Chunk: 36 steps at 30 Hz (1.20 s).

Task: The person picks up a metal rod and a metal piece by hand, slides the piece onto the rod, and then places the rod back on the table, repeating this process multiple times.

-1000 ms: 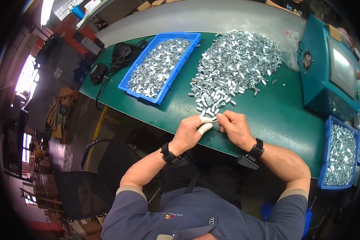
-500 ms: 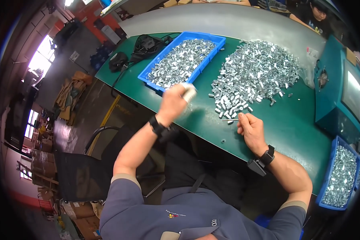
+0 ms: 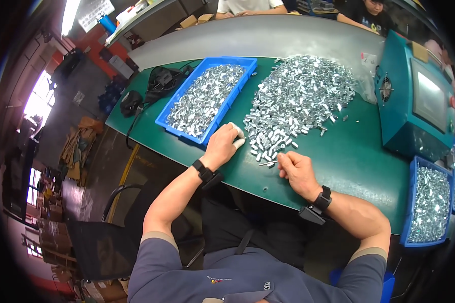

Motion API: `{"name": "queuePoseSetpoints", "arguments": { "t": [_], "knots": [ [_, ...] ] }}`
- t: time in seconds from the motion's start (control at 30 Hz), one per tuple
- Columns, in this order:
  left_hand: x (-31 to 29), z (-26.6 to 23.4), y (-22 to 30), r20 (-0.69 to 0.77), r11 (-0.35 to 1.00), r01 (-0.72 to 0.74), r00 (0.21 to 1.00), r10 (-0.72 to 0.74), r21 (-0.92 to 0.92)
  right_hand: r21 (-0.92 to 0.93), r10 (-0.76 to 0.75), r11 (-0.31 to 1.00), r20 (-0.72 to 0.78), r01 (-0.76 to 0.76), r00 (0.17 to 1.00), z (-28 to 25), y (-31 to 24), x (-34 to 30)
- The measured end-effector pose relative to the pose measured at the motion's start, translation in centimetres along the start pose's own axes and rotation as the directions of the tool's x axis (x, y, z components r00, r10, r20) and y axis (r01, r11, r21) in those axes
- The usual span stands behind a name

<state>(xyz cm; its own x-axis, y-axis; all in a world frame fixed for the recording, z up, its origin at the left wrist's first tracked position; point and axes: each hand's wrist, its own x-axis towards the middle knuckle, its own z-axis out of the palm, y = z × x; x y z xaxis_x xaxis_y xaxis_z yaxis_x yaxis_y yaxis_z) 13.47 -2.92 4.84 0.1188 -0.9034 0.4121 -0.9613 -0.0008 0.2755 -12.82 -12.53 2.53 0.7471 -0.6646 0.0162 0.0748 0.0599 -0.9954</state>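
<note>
My left hand (image 3: 223,146), with white covers on its thumb and forefinger, is over the green table by the near corner of a blue tray (image 3: 163,121). Its thumb and forefinger are a little apart, and no part shows between them. A pile of small silvery metal cylinders (image 3: 303,91) spreads to the right of the tray. Similar metal pieces (image 3: 207,96) fill the tray. At the pile's near edge, my right hand (image 3: 299,174) pinches a thin metal rod (image 3: 268,162). The rod points left, close to the nearest loose cylinders.
A teal machine with a screen (image 3: 417,101) stands on the right, above another blue tray of metal pieces (image 3: 429,202). Black cables and a dark pouch (image 3: 162,78) lie at the far left. A grey partition (image 3: 283,35) separates the table from two people beyond.
My left hand has moved from the tray's near edge toward the pile, and its fingers show more clearly. My right hand still holds the rod. The whole view has shifted.
</note>
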Motion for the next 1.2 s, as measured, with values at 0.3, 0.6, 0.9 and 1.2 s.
{"name": "queuePoseSetpoints", "arguments": {
  "t": [0.3, 0.6, 0.9, 1.2],
  "knots": [
    [-3.5, -0.7, 3.5, 0.321, 0.509, 0.506, 0.854, -0.41, -0.696, -0.046, 0.001, 0.999, 0.006, -0.001, 1.0, 0.0, 0.3, 0.1],
    [-4.2, 1.1, 6.6, 0.471, 0.039, 0.54, 0.764, -0.44, -0.841, 0.003, -0.014, 1.0, 0.017, 0.014, 1.0, -0.1, 0.7, 0.5],
    [-5.3, 1.7, 7.6, 0.433, 0.063, 0.499, 0.802, -0.411, -0.865, 0.021, -0.057, 0.998, -0.009, 0.057, 0.998, 0.0, 0.8, 0.1],
    [-5.9, 2.4, 8.5, 0.373, 0.223, 0.448, 0.875, -0.308, -0.866, -0.167, 0.022, 0.986, 0.149, 0.003, 0.989, -0.2, 0.2, -0.1]
  ]
}}
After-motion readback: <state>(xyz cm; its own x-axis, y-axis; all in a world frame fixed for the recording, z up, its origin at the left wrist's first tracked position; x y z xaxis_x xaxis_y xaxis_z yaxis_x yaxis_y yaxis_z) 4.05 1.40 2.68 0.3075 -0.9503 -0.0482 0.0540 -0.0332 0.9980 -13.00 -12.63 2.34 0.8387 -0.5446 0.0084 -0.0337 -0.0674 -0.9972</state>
